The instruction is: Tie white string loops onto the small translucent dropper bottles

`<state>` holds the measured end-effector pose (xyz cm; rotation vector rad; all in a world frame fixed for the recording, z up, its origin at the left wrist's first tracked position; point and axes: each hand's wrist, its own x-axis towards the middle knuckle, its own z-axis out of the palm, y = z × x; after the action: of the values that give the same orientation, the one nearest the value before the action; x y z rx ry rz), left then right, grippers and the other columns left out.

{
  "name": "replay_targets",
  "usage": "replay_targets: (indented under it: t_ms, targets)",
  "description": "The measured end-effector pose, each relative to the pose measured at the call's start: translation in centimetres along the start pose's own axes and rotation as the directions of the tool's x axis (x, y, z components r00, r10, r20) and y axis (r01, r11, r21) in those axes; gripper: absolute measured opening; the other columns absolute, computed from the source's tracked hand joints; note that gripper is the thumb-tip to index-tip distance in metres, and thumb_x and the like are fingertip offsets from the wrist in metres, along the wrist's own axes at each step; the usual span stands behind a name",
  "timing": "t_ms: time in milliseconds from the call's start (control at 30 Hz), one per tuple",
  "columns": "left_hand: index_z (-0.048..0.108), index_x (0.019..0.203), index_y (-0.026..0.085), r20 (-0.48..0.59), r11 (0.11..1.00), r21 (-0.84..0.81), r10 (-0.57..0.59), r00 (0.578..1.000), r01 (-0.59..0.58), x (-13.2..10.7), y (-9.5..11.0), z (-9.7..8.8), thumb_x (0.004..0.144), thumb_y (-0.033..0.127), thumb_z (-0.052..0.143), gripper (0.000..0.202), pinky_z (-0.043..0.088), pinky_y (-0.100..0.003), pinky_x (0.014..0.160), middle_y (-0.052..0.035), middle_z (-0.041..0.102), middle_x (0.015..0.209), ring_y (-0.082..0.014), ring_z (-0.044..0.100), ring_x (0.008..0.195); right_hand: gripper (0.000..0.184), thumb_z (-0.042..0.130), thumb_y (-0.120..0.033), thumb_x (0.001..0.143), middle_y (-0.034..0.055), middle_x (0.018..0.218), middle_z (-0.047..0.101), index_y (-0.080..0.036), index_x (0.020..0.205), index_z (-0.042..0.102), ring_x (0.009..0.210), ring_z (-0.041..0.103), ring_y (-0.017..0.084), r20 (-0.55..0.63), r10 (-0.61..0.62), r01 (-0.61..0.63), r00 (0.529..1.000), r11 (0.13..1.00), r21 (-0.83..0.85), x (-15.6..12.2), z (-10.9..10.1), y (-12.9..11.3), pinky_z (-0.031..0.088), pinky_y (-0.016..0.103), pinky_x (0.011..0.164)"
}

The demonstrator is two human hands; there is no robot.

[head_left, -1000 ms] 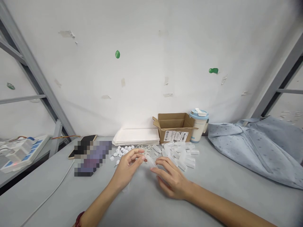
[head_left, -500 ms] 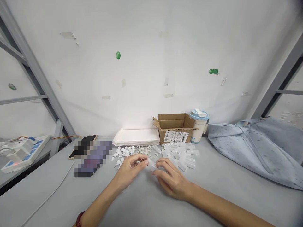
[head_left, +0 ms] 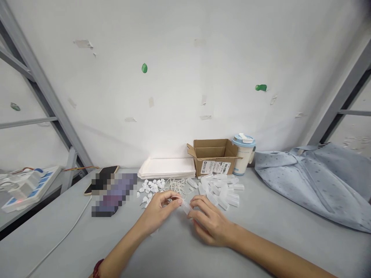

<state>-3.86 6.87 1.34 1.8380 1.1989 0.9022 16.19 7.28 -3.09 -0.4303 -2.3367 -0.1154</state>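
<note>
A small clear plastic tube (head_left: 186, 207) is held slanted between my two hands above the grey table. My left hand (head_left: 159, 210) pinches its upper left end with thumb and index finger, and a thin pale cord seems to curve at those fingertips. The fingers of my right hand (head_left: 211, 221) close on the tube's lower right end. Just beyond my hands lie a cluster of white plastic caps (head_left: 153, 186), a tangle of cream cords (head_left: 177, 186) and a pile of similar clear tubes (head_left: 222, 193).
Behind the piles stand a stack of white flat packs (head_left: 171, 168), an open cardboard box (head_left: 216, 167) and a blue-lidded cup (head_left: 242, 156). Blue-grey cloth (head_left: 307, 185) covers the right side. A phone (head_left: 111, 170), a blurred-out object (head_left: 114, 195) and a power strip (head_left: 34, 189) lie left.
The tube and my fingertips have shifted slightly downward. The index finger of my right hand has moved a little lower along the tube. The piles look the same.
</note>
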Motion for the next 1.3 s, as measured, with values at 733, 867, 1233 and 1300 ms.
replay_targets:
  t_ms: [733,867,1233,1300]
  targets:
    - [0.048,0.054,0.018,-0.128,0.972,0.219,-0.062,0.99,0.089,0.0,-0.4,1.4,0.074,0.038,0.054,0.03,0.035,-0.025,0.057,0.0017,0.051,0.057,-0.0147,0.046,0.058,0.038,0.049,-0.039,0.087,0.012,0.09,0.059,-0.012,0.114,0.041,0.08,0.053,0.021,-0.028,0.073,-0.071,0.997,0.995,0.074,-0.4,0.5,0.1,0.047,0.035,0.068]
    - [0.051,0.058,0.018,-0.127,0.948,0.316,0.013,0.992,0.028,-0.4,-0.5,2.1,0.077,0.034,0.054,0.026,0.037,-0.026,0.061,-0.0001,0.056,0.062,-0.0165,0.051,0.064,0.048,0.048,-0.041,0.088,0.0108,0.087,0.062,-0.011,0.123,0.035,0.072,0.056,0.019,-0.058,0.091,-0.088,0.994,0.995,0.048,-0.7,1.0,0.1,0.048,0.031,0.064]
    - [0.052,0.07,0.018,0.008,0.862,0.464,0.225,0.974,-0.203,-1.0,-0.5,2.4,0.081,0.023,0.056,0.013,0.041,-0.028,0.067,-0.0018,0.058,0.074,-0.0184,0.053,0.077,0.02,0.045,-0.019,0.087,0.0053,0.077,0.058,-0.015,0.107,0.046,0.063,0.052,0.014,0.094,0.202,-0.212,0.975,0.972,0.105,-0.7,1.3,0.2,0.042,0.023,0.055]
    - [0.054,0.072,0.018,0.022,0.87,0.451,0.212,0.977,-0.199,-1.0,-0.4,2.2,0.08,0.021,0.057,0.01,0.042,-0.028,0.069,-0.0018,0.059,0.077,-0.0184,0.054,0.078,0.021,0.044,-0.018,0.086,0.0058,0.078,0.057,-0.015,0.107,0.046,0.064,0.051,0.014,0.138,0.235,-0.253,0.962,0.958,0.134,-0.7,1.2,0.2,0.042,0.024,0.057]
